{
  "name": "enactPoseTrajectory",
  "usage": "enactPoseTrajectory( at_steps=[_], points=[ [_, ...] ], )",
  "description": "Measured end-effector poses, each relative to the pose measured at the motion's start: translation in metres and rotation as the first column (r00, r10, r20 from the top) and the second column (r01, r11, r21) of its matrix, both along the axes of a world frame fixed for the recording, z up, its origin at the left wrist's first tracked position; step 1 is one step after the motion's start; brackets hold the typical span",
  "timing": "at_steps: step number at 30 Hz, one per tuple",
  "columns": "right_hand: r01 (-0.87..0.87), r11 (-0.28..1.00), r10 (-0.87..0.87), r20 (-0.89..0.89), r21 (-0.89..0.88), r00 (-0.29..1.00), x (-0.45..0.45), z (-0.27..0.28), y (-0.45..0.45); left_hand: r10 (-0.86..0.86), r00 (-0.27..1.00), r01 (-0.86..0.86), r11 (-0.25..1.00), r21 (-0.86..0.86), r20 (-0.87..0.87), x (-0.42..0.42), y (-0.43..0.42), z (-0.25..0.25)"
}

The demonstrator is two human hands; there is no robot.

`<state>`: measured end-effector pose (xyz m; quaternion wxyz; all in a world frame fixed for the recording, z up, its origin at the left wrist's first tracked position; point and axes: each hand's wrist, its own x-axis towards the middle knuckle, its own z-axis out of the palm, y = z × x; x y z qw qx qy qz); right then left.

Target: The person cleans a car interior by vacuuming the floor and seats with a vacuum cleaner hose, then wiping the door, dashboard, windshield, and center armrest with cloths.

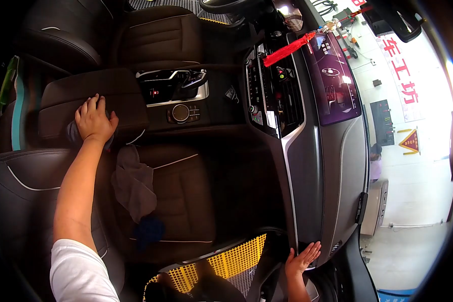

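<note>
My left hand (95,121) lies on the dark centre armrest (53,103), palm down over a bunched dark cloth (74,134). Its fingers are stretched out and the thumb stands apart. Part of the cloth is hidden under the palm. At the lower right, my right hand (302,259) rests flat against the outer end of the dashboard (307,196), fingers extended and nothing visible in them. A grey-brown cloth (134,183) is draped on the near seat (186,201), beside a dark blue cloth (150,231).
Past the armrest are the gear selector (189,80), a round control knob (180,112) and the far seat (156,38). A red tassel (289,49) hangs before the display screen (332,75). Yellow floor grating (246,255) shows beyond the near seat. Outside, a person (375,162) is partly visible.
</note>
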<state>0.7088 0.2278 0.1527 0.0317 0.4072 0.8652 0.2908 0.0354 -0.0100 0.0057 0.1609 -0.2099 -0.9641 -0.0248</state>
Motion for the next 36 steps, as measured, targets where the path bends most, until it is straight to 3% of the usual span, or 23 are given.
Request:
enactPoseTrajectory(
  at_steps=[22, 36],
  points=[
    [0.028, 1.0, -0.028, -0.038, 0.012, 0.999, 0.0, 0.005, 0.002, 0.003, 0.999, -0.002, 1.0, 0.018, -0.046, 0.002, 0.0, -0.003],
    [-0.028, 0.999, 0.031, -0.08, 0.047, 0.996, 0.014, -0.002, 0.015, 0.129, 0.992, -0.129, 0.991, 0.025, -0.013, 0.003, 0.0, -0.01]
  ],
)
